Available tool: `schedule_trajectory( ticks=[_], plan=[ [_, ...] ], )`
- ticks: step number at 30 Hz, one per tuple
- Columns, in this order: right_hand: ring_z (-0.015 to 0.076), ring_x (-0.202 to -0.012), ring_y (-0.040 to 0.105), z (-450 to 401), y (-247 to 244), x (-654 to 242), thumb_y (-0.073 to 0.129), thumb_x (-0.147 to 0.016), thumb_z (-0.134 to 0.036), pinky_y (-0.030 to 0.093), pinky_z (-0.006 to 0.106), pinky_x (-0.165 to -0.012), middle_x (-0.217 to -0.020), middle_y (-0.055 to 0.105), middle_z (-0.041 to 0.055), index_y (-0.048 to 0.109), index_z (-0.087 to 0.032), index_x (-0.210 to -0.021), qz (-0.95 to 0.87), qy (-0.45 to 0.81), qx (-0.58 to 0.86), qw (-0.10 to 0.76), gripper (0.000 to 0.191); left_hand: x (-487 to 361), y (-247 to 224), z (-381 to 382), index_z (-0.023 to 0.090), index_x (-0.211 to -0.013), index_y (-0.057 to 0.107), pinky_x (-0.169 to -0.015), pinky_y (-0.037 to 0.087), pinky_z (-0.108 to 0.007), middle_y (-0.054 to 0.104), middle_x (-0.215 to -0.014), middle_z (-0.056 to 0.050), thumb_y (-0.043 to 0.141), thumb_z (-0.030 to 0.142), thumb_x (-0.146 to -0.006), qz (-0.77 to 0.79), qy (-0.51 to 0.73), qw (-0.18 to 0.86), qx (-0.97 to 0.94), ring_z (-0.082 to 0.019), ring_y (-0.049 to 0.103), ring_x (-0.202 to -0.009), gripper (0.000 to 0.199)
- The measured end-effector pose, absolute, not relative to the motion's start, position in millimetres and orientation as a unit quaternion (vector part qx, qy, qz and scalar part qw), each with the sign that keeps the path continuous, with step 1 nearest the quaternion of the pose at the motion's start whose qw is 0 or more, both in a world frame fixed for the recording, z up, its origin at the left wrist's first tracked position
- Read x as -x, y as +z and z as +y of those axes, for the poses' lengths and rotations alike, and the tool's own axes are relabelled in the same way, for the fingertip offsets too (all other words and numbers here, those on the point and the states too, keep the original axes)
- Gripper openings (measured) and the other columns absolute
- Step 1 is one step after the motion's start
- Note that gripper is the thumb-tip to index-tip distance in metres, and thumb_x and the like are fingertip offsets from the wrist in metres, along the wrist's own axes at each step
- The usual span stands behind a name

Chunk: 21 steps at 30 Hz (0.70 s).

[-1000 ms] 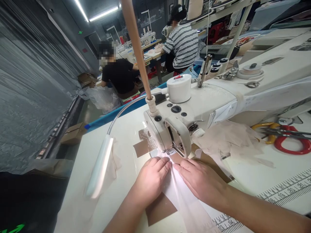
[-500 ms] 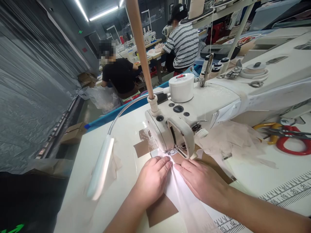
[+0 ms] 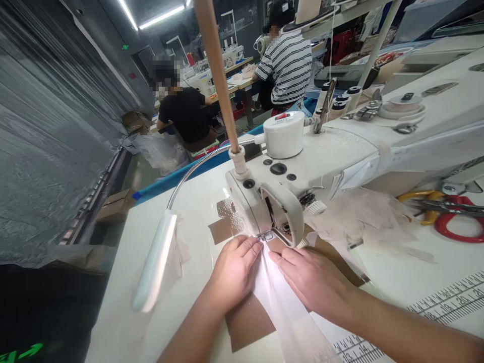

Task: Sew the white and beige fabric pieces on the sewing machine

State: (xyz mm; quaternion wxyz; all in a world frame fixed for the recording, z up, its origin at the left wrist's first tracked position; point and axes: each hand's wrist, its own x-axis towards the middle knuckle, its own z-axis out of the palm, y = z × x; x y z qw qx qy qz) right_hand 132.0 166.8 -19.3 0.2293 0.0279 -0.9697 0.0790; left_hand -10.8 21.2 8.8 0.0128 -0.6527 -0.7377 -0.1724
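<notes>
A strip of thin white fabric (image 3: 280,307) runs from below the presser foot (image 3: 266,236) of a white sewing machine (image 3: 249,201) toward me, with a fold along it. My left hand (image 3: 236,269) is on its left side, fingers together and closed on the fabric close to the foot. On the right side my right hand (image 3: 312,275) has its thumb and fingers closed on the fabric edge, slightly farther from the foot. The fingertips' undersides are hidden. A narrow gap with fabric separates the hands.
A lamp (image 3: 157,262) on a bent metal neck stands left of my hands. Fabric scraps (image 3: 363,217) and scissors (image 3: 459,227) with red handles lie right. Ruler markings (image 3: 449,302) run along the front right. Two people (image 3: 289,65) sit at machines beyond.
My left hand has shifted slightly up and left along the fabric. My right hand stays nearly in place. The camera view has moved slightly.
</notes>
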Motion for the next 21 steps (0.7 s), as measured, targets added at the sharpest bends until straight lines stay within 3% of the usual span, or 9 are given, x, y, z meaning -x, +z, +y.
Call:
schedule_trajectory(
  ticks=[11,21],
  plan=[
    [0.0178,-0.062,0.051,169.0,-14.8,-130.5,0.041,-0.076,-0.003,0.042,0.03,-0.059,-0.074,0.062,0.0056,0.066,-0.009,-0.102,-0.961,0.099,-0.038,0.257,0.037,10.3,7.3,19.5,0.017,-0.125,0.055,-0.087,0.049,-0.043,0.059,-0.127,-0.01,0.043,0.006,-0.085,-0.756,-0.167,-0.007,0.633,-0.027,0.051,-0.104,0.043],
    [0.0156,-0.055,0.049,170.2,-9.2,-128.8,0.036,-0.082,-0.007,0.039,0.029,-0.054,-0.073,0.061,0.0054,0.066,-0.013,-0.097,-0.958,0.12,-0.035,0.257,0.034,11.6,4.8,16.3,0.016,-0.124,0.054,-0.087,0.047,-0.043,0.058,-0.125,-0.013,0.043,0.004,-0.082,-0.756,-0.19,-0.009,0.626,-0.027,0.051,-0.106,0.045]
  ],
)
